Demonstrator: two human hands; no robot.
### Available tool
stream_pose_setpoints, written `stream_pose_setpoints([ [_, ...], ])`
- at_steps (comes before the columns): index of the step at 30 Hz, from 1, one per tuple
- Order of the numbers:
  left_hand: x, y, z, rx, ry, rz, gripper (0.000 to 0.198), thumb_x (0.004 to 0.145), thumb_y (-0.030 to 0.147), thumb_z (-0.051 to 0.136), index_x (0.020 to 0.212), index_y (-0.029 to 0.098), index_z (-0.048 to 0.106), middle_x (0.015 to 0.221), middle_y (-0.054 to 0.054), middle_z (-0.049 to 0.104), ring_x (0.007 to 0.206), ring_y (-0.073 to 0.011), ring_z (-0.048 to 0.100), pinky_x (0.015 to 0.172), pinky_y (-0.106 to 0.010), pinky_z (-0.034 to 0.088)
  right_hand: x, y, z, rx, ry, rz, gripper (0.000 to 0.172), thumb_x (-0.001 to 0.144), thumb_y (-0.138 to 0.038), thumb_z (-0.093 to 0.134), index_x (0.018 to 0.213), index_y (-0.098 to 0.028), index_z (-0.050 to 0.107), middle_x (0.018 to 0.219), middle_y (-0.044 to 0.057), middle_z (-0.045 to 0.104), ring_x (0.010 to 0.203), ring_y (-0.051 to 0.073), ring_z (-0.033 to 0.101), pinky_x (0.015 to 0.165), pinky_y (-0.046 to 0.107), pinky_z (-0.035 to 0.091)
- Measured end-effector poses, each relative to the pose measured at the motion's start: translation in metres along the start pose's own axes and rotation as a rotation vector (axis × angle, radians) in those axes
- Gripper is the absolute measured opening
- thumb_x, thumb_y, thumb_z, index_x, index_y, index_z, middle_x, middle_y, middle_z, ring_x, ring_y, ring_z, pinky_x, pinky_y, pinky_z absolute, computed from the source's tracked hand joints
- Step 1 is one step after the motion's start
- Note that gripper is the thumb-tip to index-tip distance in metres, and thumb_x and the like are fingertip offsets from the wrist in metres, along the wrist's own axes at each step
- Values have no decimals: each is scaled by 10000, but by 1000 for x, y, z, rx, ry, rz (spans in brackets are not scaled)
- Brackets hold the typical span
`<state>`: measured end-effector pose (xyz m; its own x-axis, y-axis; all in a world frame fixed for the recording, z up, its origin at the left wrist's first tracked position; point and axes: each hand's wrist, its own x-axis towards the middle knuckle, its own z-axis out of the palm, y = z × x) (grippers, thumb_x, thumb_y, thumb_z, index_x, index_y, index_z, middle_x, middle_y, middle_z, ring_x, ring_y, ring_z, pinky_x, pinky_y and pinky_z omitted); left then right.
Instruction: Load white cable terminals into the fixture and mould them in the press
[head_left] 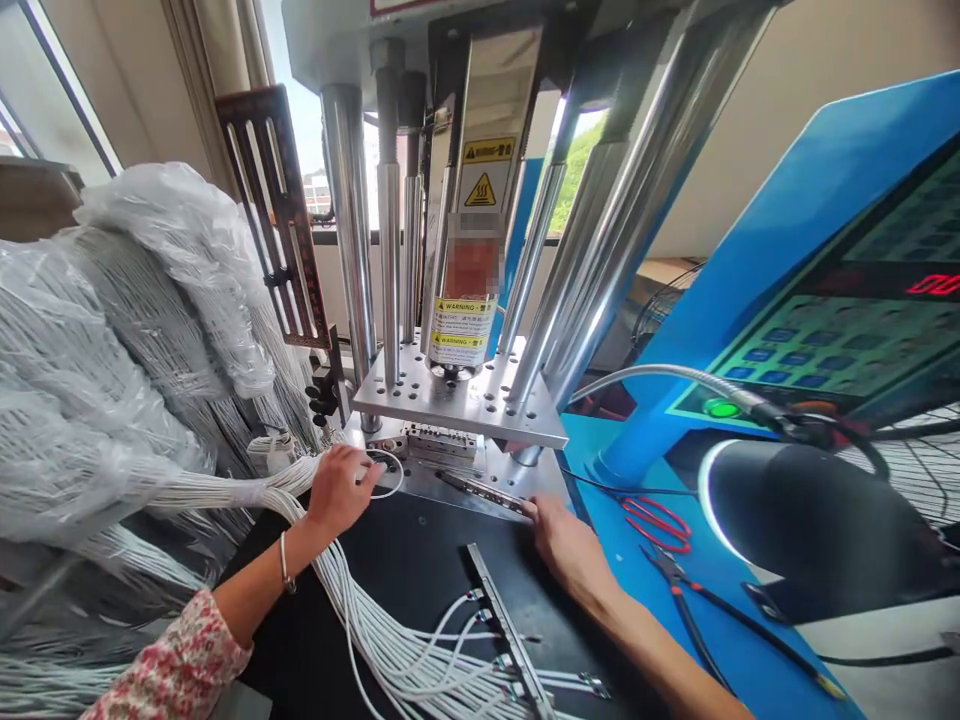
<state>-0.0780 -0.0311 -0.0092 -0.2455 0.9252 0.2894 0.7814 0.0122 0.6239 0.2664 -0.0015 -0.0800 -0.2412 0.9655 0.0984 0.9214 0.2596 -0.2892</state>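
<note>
My left hand (345, 490) is closed at the left front of the press, its fingers bent on a white cable (402, 468) that curves out in a small loop. A thick bundle of white cables (225, 492) runs beneath this wrist. My right hand (566, 540) grips one end of a slim slotted metal bar (487, 490). That bar slants over the press's lower plate, in front of a metal fixture block (442, 446). On the black surface lies a second metal bar (504, 622), with several cable ends with small metal connectors along it.
A perforated steel plate (450, 395) hangs on shiny posts (390, 270) above the fixture. Plastic-wrapped cable bundles (112, 320) fill the left side. At right are a blue control panel (810, 330), red-handled scissors (656, 525), pliers (671, 575) and a lit round lamp (720, 510).
</note>
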Motion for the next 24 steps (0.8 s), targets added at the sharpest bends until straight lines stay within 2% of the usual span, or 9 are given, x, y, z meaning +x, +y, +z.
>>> stream_pose_setpoints([
  [2,-22,-5,5,239,-109,259,206,801,401,703,837,205,653,965,-81,655,1078,-303,526,985,-449,370,-4,1,1,-43,-11,3,317,1031,-345,219,940,-186,477,968,98,614,778,238,622,581,316,321],
  [4,-32,-12,6,472,-156,411,155,848,342,656,864,189,642,953,-98,641,1035,-311,527,916,-460,395,-7,-2,2,-115,-18,-10,308,1032,-346,233,966,-182,485,979,97,608,814,248,629,554,311,310],
  [6,-31,-19,5,534,-165,422,81,878,252,601,832,189,622,913,-92,631,995,-295,539,875,-431,412,-9,-7,2,-180,-16,-39,303,1034,-341,245,965,-181,492,969,94,604,863,254,628,540,303,313],
  [11,-16,-26,-3,441,-84,319,171,956,208,435,873,193,583,896,-88,603,906,-247,569,814,-366,441,-11,-11,3,-225,21,-83,297,1035,-337,266,949,-178,502,942,90,597,887,250,628,533,290,337],
  [14,-19,-23,-2,300,-171,366,74,878,274,613,847,213,585,923,-58,606,950,-248,556,874,-367,433,-11,-11,4,-229,34,-80,289,1033,-331,278,940,-181,507,932,88,596,876,253,636,526,296,339],
  [16,-24,-21,2,99,-196,307,179,741,254,754,761,218,580,871,-39,605,944,-256,553,915,-380,418,-11,-11,4,-225,40,-75,296,1032,-332,274,927,-186,509,928,90,596,868,258,638,520,304,335],
  [18,-25,-20,5,-60,-134,185,222,684,216,775,685,217,553,792,-28,590,910,-254,563,922,-380,414,-12,-12,3,-224,48,-73,308,1032,-339,266,915,-191,509,921,91,594,862,262,638,515,310,329],
  [21,-12,-26,3,-144,55,2,164,782,246,661,701,218,520,724,-26,555,838,-244,582,844,-367,440,-13,-11,4,-231,64,-86,322,1033,-353,254,922,-192,510,917,90,591,853,257,633,512,310,317],
  [24,15,-32,-2,-258,262,-221,56,877,239,485,878,200,526,685,-13,535,689,-206,578,689,-326,457,-13,-10,5,-232,74,-89,323,1033,-353,259,938,-180,515,921,88,589,852,251,627,517,306,312],
])
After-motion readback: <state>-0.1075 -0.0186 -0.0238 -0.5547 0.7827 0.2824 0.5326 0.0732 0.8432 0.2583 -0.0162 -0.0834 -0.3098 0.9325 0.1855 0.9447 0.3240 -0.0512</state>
